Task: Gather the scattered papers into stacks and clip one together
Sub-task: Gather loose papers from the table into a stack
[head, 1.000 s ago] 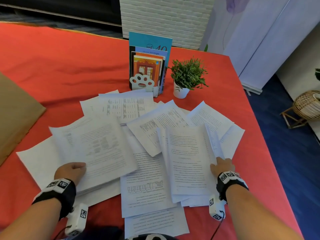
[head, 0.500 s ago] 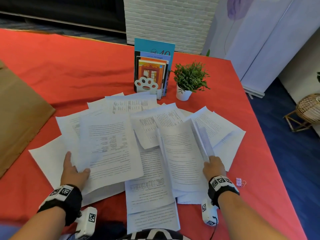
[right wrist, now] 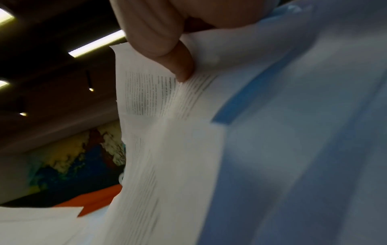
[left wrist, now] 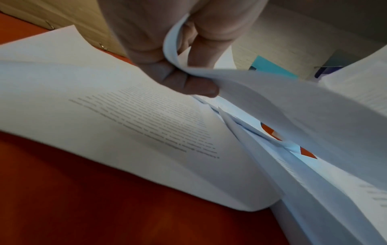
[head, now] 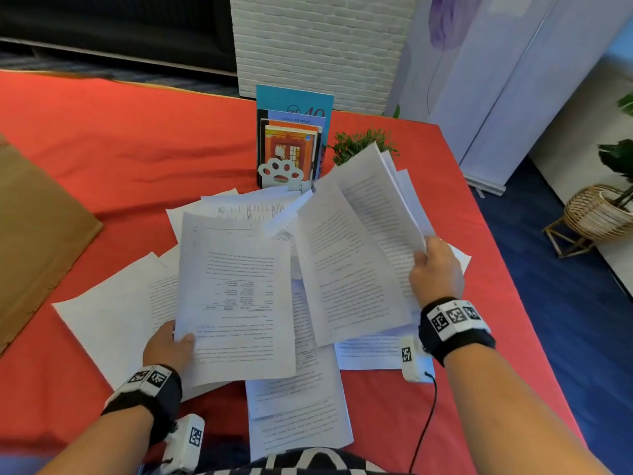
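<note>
Printed white papers [head: 301, 399] lie scattered over the red tablecloth [head: 102, 138]. My left hand [head: 169, 344] pinches the near corner of a bundle of sheets [head: 236, 296] and holds it lifted off the pile; the left wrist view shows thumb and fingers [left wrist: 188, 86] clamped on the curled edge [left wrist: 261, 86]. My right hand [head: 435, 269] grips a second, fanned bundle [head: 359, 241] by its right edge, raised and tilted toward the far side; its thumb [right wrist: 178, 66] presses on the pages [right wrist: 159, 149]. No clip is visible.
A paw-shaped bookend [head: 281, 171] holds upright books [head: 291, 132] at the table's far middle, with a small potted plant [head: 356, 145] half hidden behind the raised sheets. A brown cardboard sheet [head: 37, 228] lies at the left. A wicker basket [head: 599, 214] stands on the blue floor right.
Both hands have lifted their bundles off the table; the right one rose and swung toward the plant, and the left one came up and inward. The small clip near my right wrist is out of sight.
</note>
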Available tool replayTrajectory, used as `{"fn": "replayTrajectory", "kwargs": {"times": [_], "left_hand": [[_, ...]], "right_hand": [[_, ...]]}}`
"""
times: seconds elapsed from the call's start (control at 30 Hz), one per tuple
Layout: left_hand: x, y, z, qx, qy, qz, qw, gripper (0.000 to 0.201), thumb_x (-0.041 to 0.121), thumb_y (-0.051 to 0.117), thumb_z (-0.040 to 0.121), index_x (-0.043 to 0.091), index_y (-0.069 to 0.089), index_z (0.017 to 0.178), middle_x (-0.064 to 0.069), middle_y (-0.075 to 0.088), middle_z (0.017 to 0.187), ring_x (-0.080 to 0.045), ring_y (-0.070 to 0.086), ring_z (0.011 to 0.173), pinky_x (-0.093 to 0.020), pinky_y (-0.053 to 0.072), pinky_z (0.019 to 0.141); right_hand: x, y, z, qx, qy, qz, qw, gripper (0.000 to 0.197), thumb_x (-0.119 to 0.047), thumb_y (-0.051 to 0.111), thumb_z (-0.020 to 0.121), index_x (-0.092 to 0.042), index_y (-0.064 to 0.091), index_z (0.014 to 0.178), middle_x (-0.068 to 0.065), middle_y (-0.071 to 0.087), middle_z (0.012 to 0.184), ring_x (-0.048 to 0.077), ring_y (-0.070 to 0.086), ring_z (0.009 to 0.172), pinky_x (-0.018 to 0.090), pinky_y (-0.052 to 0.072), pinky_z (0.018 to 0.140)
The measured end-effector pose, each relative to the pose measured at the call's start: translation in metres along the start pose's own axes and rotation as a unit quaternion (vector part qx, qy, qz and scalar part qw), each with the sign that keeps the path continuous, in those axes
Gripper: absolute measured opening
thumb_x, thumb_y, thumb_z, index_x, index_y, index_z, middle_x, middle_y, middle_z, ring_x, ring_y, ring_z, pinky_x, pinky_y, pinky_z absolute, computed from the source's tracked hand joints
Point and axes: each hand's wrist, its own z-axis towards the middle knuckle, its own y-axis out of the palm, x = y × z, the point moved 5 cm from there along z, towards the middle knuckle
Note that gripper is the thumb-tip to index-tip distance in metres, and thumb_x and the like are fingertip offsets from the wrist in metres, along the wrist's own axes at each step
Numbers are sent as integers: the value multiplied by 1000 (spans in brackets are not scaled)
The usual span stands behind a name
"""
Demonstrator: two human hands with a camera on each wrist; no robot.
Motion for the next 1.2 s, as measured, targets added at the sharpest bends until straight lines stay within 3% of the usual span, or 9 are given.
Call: {"fn": "replayTrajectory", "kwargs": {"times": [0.13,0.37,0.47,0.63,0.7,0.83,0.97,1.07,1.2], "left_hand": [[0,-10,3,31,-3,-3,999,37,12,49,90,0,52,125,-26,58,124,-43,54,112,-45,41,99],[0,-22,2,70,1,-9,997,33,12,48,89,1,55,119,-27,61,117,-44,55,106,-44,42,94],[1,-33,4,100,4,-13,995,31,11,48,90,0,55,118,-29,61,113,-44,56,103,-45,43,91],[14,-50,5,129,5,-43,991,29,10,48,90,-2,56,115,-29,61,110,-43,56,101,-42,43,86],[17,-44,4,114,7,-48,992,29,12,48,90,-3,57,113,-25,61,106,-39,56,97,-38,41,82],[10,-5,3,4,3,-8,1000,33,20,52,89,-1,59,114,-24,62,117,-39,58,106,-43,46,95],[0,33,-9,-98,-5,16,995,23,19,54,88,3,63,102,-21,67,107,-37,62,97,-41,49,88],[0,40,-16,-125,-8,25,992,14,17,52,89,8,61,95,-19,68,103,-36,63,93,-40,50,83],[0,35,-13,-113,-6,52,992,20,18,51,90,4,62,98,-20,67,105,-31,59,88,-33,43,75]], "right_hand": [[-25,-21,13,43,-37,21,998,15,-6,46,89,-4,55,101,19,58,104,37,57,94,43,47,72],[-40,14,4,-93,-50,-84,991,32,-6,44,87,-18,52,116,10,57,112,36,59,97,42,48,74],[-47,3,9,-52,-63,-81,993,35,-6,43,88,-15,52,121,13,56,116,38,59,97,44,48,73],[-76,-35,26,84,-132,-45,987,21,-4,46,86,-7,57,104,16,58,102,41,58,86,40,41,58],[-81,-39,31,95,-128,-23,987,21,-7,46,87,-8,57,105,15,59,104,39,57,90,42,43,62],[-73,-14,30,38,-90,26,995,19,-6,46,89,-3,57,104,19,58,107,38,56,98,43,45,72],[-56,10,19,19,-73,15,997,22,-5,44,90,-10,58,105,11,59,109,34,58,104,39,45,67],[-59,8,17,39,-115,1,993,26,-4,45,88,-14,61,106,8,61,107,34,60,95,41,49,62],[-80,-17,31,103,-161,10,981,26,-5,46,85,-15,62,103,8,63,103,34,61,89,40,49,59]]}}
